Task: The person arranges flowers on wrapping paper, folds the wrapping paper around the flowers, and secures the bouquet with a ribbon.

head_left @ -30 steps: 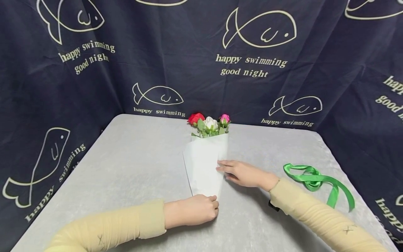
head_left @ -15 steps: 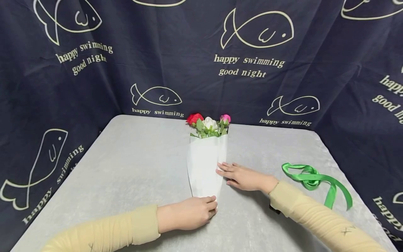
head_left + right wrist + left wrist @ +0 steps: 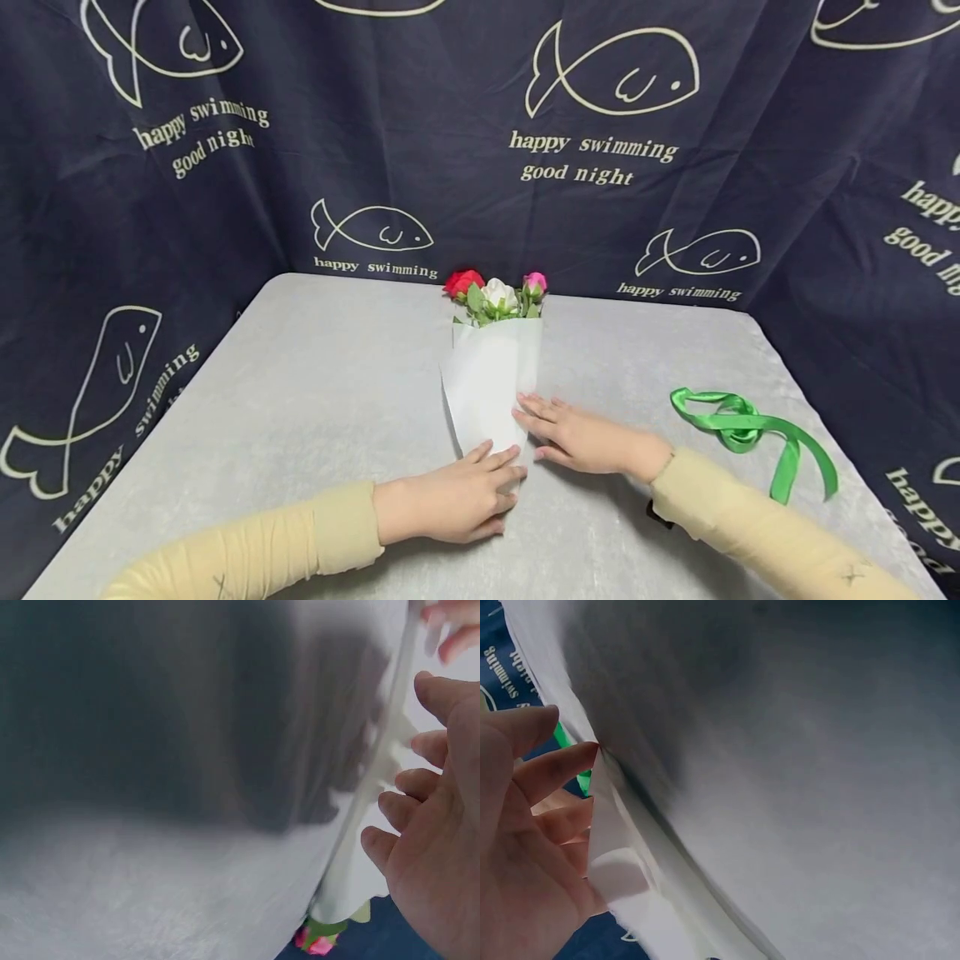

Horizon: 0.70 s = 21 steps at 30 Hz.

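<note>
A sheet of white paper [image 3: 487,375] is wrapped round a small bouquet on the table. From its top poke a red rose [image 3: 463,283], a white rose [image 3: 499,295] and a pink rosebud [image 3: 535,284] with green leaves. My left hand [image 3: 453,502] rests with spread fingers on the paper's narrow lower end; in the left wrist view its fingertips meet a paper edge. Fairly straight fingers of my right hand [image 3: 588,435] touch the paper's right side, and the right wrist view shows them along that edge. The stems are hidden inside the wrap.
A loosely coiled green ribbon [image 3: 738,429] lies on the right of the grey cloth-covered table [image 3: 337,375]. Dark blue fabric [image 3: 450,125] with fish drawings hangs behind and at both sides.
My left hand has gone from curled fingers at the wrap's bottom to spread fingers on it. The paper's left edge has shifted inward, then out again. My right hand has slid slightly towards me.
</note>
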Motion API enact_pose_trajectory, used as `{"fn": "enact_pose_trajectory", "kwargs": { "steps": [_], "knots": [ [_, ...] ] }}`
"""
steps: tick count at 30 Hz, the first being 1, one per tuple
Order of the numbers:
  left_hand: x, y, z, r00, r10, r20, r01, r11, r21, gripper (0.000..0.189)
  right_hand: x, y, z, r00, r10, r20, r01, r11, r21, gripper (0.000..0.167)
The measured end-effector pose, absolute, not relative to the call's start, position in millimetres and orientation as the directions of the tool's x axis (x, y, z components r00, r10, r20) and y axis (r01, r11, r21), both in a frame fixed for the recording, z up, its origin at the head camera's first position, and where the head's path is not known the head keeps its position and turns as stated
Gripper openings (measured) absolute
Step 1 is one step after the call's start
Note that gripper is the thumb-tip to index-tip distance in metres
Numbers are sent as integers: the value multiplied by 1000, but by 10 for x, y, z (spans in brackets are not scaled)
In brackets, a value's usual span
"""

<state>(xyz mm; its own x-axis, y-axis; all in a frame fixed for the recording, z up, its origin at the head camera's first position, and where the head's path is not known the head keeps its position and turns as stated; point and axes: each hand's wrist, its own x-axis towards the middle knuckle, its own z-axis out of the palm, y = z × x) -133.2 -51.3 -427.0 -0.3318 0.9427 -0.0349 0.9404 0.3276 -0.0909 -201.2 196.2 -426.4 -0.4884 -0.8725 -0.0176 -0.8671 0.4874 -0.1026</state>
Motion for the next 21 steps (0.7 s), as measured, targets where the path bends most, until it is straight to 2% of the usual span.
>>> {"fn": "enact_pose_trajectory", "kwargs": {
  "steps": [5,10,13,16,21],
  "knots": [
    [-1355,-534,-4247,-358,930,-81,931,362,36,40,-1878,1936,-4237,-428,-904,-19,-899,428,-99,58],
    [-1377,-568,-4255,-350,929,-120,926,363,108,35,-1811,1940,-4263,-428,-902,-63,-895,433,-108,57],
    [-1375,-580,-4259,-351,924,-153,922,370,118,37,-1801,1946,-4287,-438,-895,-88,-886,446,-125,57],
    [-1370,-581,-4260,-361,915,-179,916,384,115,50,-1808,1955,-4319,-439,-892,-102,-882,450,-138,56],
    [-1366,-578,-4265,-367,910,-195,924,380,34,68,-1809,1970,-4359,-447,-886,-125,-874,462,-149,57]
  ]
}}
